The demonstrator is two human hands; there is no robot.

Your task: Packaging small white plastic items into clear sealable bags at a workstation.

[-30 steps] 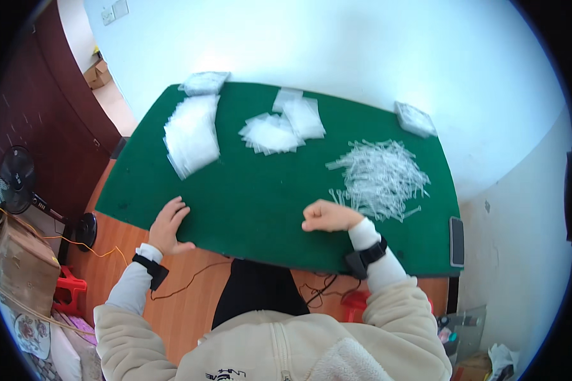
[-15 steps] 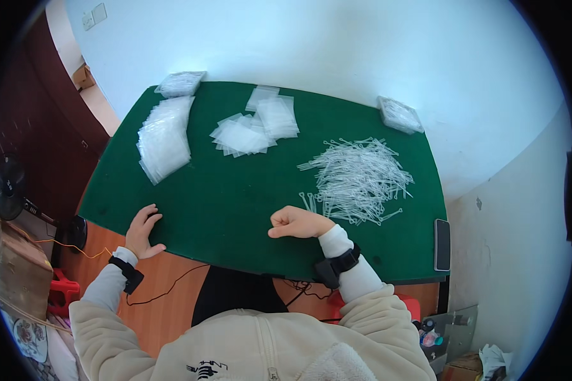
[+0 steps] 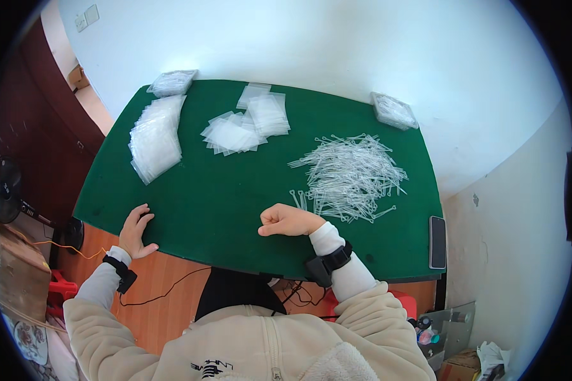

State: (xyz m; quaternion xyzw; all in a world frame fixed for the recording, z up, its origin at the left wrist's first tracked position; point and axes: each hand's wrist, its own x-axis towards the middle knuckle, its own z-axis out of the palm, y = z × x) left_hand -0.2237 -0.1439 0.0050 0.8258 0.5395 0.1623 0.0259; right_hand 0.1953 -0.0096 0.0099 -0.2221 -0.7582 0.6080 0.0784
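Resting my right hand [image 3: 285, 221] as a closed fist on the table [image 3: 210, 209], contents hidden; left hand [image 3: 135, 230] spread at the edge. Plastic sticks [image 3: 353, 174] and clear bags [image 3: 154, 136] lie unpaired; packing looks unstarted.

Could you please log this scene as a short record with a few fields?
surface: green table
left hand: open, flat on the table's near edge
right hand: closed in a fist, resting on the table beside the pile of clear plastic sticks
far left: long stack of clear bags
far middle: loose clear bags
right edge: dark phone
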